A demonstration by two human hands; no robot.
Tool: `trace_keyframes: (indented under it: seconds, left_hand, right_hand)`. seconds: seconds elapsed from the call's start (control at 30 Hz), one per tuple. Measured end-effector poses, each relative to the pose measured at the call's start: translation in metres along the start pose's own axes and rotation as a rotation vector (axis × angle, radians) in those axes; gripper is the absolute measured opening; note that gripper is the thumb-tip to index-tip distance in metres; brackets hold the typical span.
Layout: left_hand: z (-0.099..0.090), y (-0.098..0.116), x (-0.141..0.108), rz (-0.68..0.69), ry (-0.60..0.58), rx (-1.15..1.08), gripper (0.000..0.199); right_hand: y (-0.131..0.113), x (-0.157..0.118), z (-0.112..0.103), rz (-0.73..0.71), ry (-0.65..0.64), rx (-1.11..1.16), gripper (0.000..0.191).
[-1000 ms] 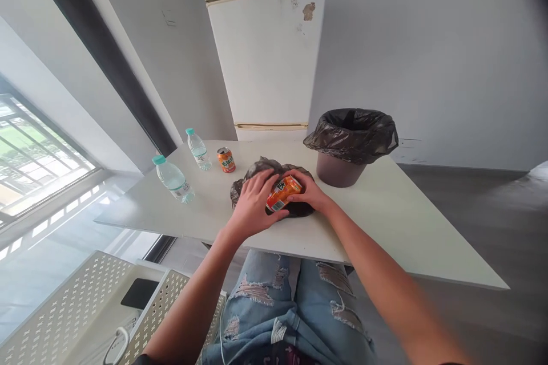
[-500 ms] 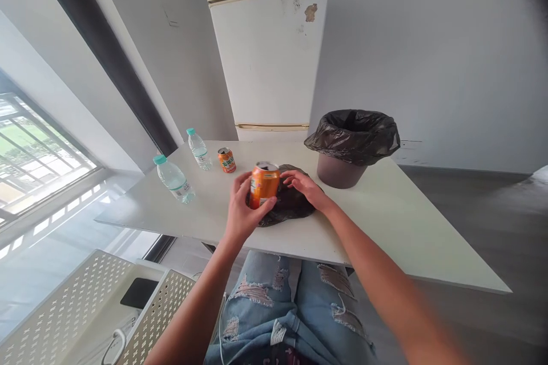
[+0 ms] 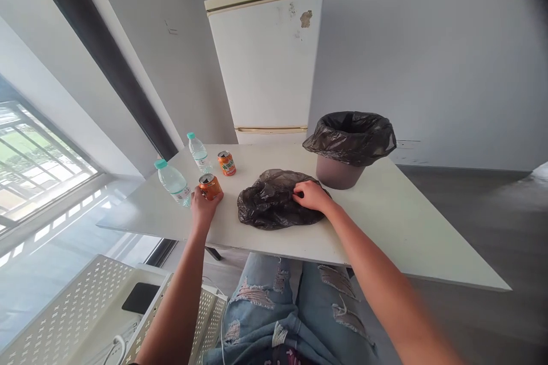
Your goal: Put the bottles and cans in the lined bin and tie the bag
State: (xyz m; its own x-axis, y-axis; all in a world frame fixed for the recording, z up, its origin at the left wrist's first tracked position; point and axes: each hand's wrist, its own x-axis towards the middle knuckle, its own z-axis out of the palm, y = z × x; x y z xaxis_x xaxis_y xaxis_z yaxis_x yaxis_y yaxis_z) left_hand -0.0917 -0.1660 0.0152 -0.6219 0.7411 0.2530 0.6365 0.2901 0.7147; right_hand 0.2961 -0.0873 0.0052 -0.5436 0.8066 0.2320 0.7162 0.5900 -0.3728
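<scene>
My left hand [image 3: 202,206] is wrapped round an orange soda can [image 3: 210,185], which is upright at the left side of the white table [image 3: 231,222]. Just behind it stands a second orange can [image 3: 226,163]. Two clear water bottles with teal caps flank the cans: a nearer bottle [image 3: 173,181] and a farther bottle [image 3: 198,151]. In the middle lies a crumpled black plastic bag [image 3: 274,205]. My right hand [image 3: 314,196] rests at the bag's right part, fingers curled and pinching the film.
A brown bin [image 3: 340,172] lined with a black bag [image 3: 355,142] stands at the table's back right. A white fridge [image 3: 268,63] is behind the table. At lower left is a perforated white cart [image 3: 81,302] with a dark flat object [image 3: 140,297] on it.
My left hand has carried the orange can left, from in front of the black bag to beside the bottles. My right hand has lowered onto the bag, now fully visible.
</scene>
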Motion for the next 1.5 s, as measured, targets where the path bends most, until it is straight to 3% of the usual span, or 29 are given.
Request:
trace_keyframes:
  seconds: [0.07, 0.13, 0.2, 0.27, 0.33, 0.4, 0.43, 0.5, 0.57, 0.63, 0.7, 0.73, 0.77, 0.8, 0.87, 0.9, 0.93, 0.97, 1.03, 1.13, 1.2, 1.27, 1.33, 1.4, 1.47, 1.5]
  left_hand:
    - [-0.001, 0.002, -0.005, 0.006, -0.008, -0.003, 0.067]
    - [-0.001, 0.007, -0.018, 0.021, 0.086, -0.024, 0.07]
    - [0.0, 0.014, -0.04, 0.079, 0.176, -0.073, 0.053]
    - [0.001, 0.023, -0.066, 0.139, 0.049, -0.144, 0.038]
    - [0.004, 0.031, -0.089, 0.153, -0.225, -0.203, 0.044]
    - [0.007, 0.036, -0.103, 0.15, -0.393, -0.262, 0.05]
    - [0.01, 0.038, -0.106, 0.167, -0.416, -0.279, 0.05]
    - [0.015, 0.037, -0.105, 0.237, -0.422, -0.283, 0.038]
    - [0.02, 0.032, -0.1, 0.295, -0.407, -0.299, 0.024]
    - [0.024, 0.026, -0.094, 0.302, -0.401, -0.367, 0.022]
    - [0.026, 0.022, -0.09, 0.272, -0.406, -0.457, 0.025]
    - [0.026, 0.021, -0.088, 0.256, -0.411, -0.491, 0.027]
    - [0.025, 0.021, -0.086, 0.242, -0.416, -0.519, 0.028]
    - [0.023, 0.022, -0.085, 0.23, -0.421, -0.548, 0.028]
    - [0.019, 0.025, -0.08, 0.22, -0.433, -0.61, 0.028]
    - [0.017, 0.028, -0.076, 0.22, -0.44, -0.643, 0.028]
    - [0.015, 0.031, -0.071, 0.22, -0.445, -0.674, 0.027]
    - [0.013, 0.035, -0.065, 0.218, -0.445, -0.701, 0.026]
    - [0.009, 0.048, -0.05, 0.235, -0.431, -0.73, 0.025]
    - [-0.004, 0.083, -0.025, 0.358, -0.348, -0.74, 0.022]
    - [-0.021, 0.113, -0.016, 0.486, -0.256, -0.749, 0.021]
    - [-0.041, 0.14, -0.018, 0.61, -0.163, -0.743, 0.021]
    - [-0.057, 0.157, -0.03, 0.75, -0.157, -0.682, 0.03]
    - [-0.059, 0.159, -0.051, 0.927, -0.31, -0.528, 0.054]
    - [-0.046, 0.143, -0.076, 1.065, -0.498, -0.321, 0.071]
    - [-0.035, 0.13, -0.088, 1.086, -0.542, -0.225, 0.068]
  right_hand:
    - [-0.005, 0.0, -0.004, 0.021, -0.038, -0.016, 0.026]
    - [-0.012, 0.0, -0.008, 0.072, -0.073, -0.028, 0.026]
    - [-0.023, -0.005, -0.012, 0.146, -0.1, -0.038, 0.027]
    - [-0.042, -0.019, -0.012, 0.213, -0.123, -0.041, 0.028]
    - [-0.07, -0.043, -0.009, 0.233, -0.151, -0.026, 0.028]
    - [-0.104, -0.077, -0.007, 0.177, -0.188, 0.04, 0.022]
    - [-0.122, -0.096, -0.009, 0.111, -0.2, 0.144, 0.017]
    - [-0.153, -0.132, -0.016, 0.014, -0.204, 0.367, 0.031]
    - [-0.17, -0.156, -0.026, 0.057, -0.179, 0.57, 0.023]
    - [-0.168, -0.164, -0.033, 0.221, 0.072, 0.639, 0.023]
    - [-0.148, -0.158, -0.032, 0.41, 0.397, 0.55, 0.034]
    - [-0.135, -0.152, -0.028, 0.483, 0.474, 0.486, 0.042]
    - [-0.121, -0.145, -0.022, 0.537, 0.423, 0.469, 0.051]
    - [-0.108, -0.138, -0.016, 0.544, 0.282, 0.505, 0.053]
    - [-0.088, -0.126, -0.005, 0.474, -0.01, 0.625, 0.042]
    - [-0.081, -0.12, -0.003, 0.436, -0.072, 0.66, 0.037]
    - [-0.077, -0.114, -0.005, 0.422, -0.037, 0.654, 0.036]
    - [-0.074, -0.108, -0.01, 0.432, 0.079, 0.61, 0.037]
    - [-0.072, -0.095, -0.034, 0.463, 0.436, 0.445, 0.037]
    - [-0.079, -0.073, -0.091, 0.323, 0.839, 0.229, 0.031]
    - [-0.09, -0.063, -0.127, 0.147, 0.966, 0.161, 0.027]
    - [-0.103, -0.058, -0.146, -0.036, 1.027, 0.125, 0.024]
    - [-0.114, -0.061, -0.144, -0.213, 1.058, 0.073, 0.02]
    - [-0.123, -0.07, -0.121, -0.394, 1.005, 0.004, 0.022]
    - [-0.133, -0.085, -0.087, -0.531, 0.771, -0.051, 0.026]
    - [-0.137, -0.095, -0.069, -0.553, 0.588, -0.072, 0.026]
